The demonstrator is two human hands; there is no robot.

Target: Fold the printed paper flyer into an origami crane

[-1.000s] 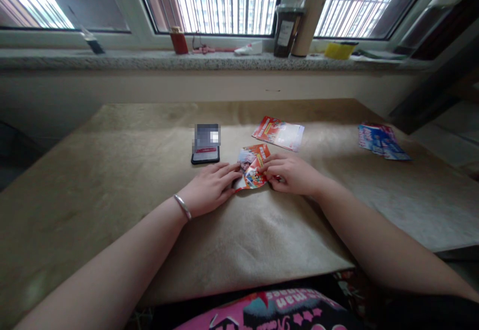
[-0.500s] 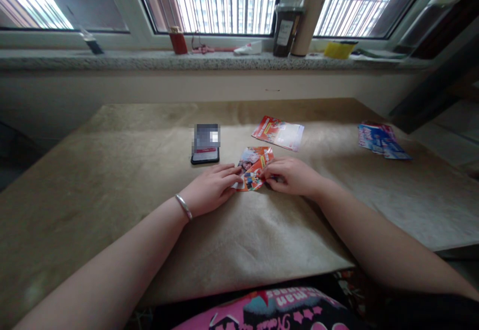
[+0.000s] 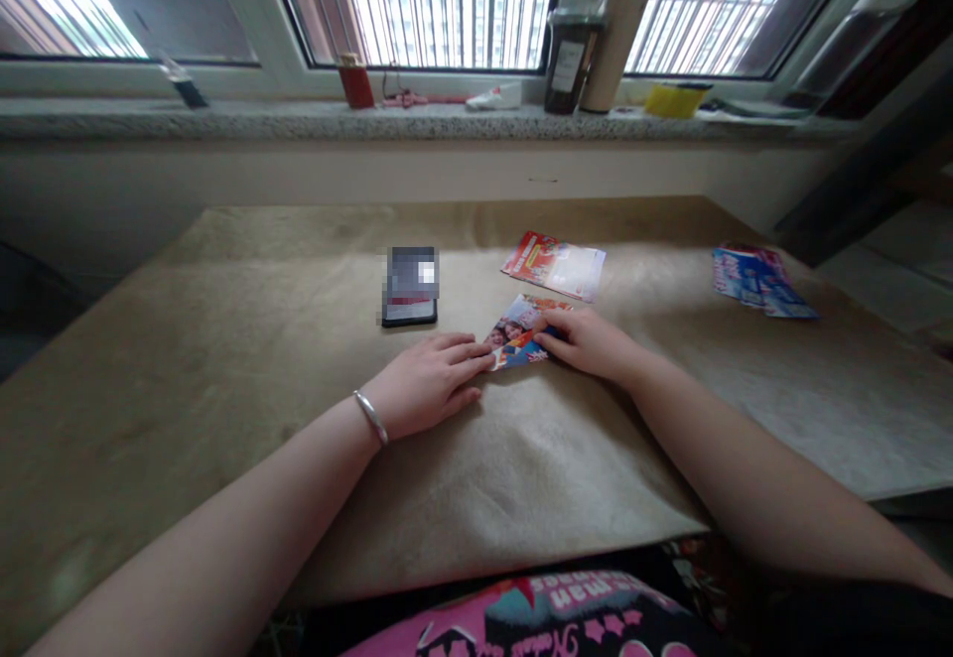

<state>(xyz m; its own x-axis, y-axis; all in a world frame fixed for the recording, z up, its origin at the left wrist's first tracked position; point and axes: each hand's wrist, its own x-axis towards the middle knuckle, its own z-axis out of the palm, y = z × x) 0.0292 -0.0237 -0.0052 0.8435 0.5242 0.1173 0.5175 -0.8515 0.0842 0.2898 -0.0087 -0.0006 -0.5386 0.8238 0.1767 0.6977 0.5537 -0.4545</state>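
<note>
A small colourful printed paper (image 3: 521, 331), folded over, lies flat on the tan table cover (image 3: 298, 339) in front of me. My left hand (image 3: 428, 387), with a silver bangle on its wrist, lies flat with its fingers stretched out and the fingertips on the paper's left corner. My right hand (image 3: 588, 341) rests on the paper's right side, fingers curled and pressing it down. A black phone (image 3: 409, 290) lies just behind my left hand.
A red and white leaflet (image 3: 555, 265) lies behind the folded paper. A blue and pink leaflet (image 3: 757, 282) sits at the far right. The stone windowsill (image 3: 223, 119) holds a red cup (image 3: 355, 81), a dark jar (image 3: 569, 60) and a yellow object (image 3: 675, 99).
The paper has been folded over and flattened, now showing a different printed face. My right hand slid back and to the right along it. My left hand shifted slightly right.
</note>
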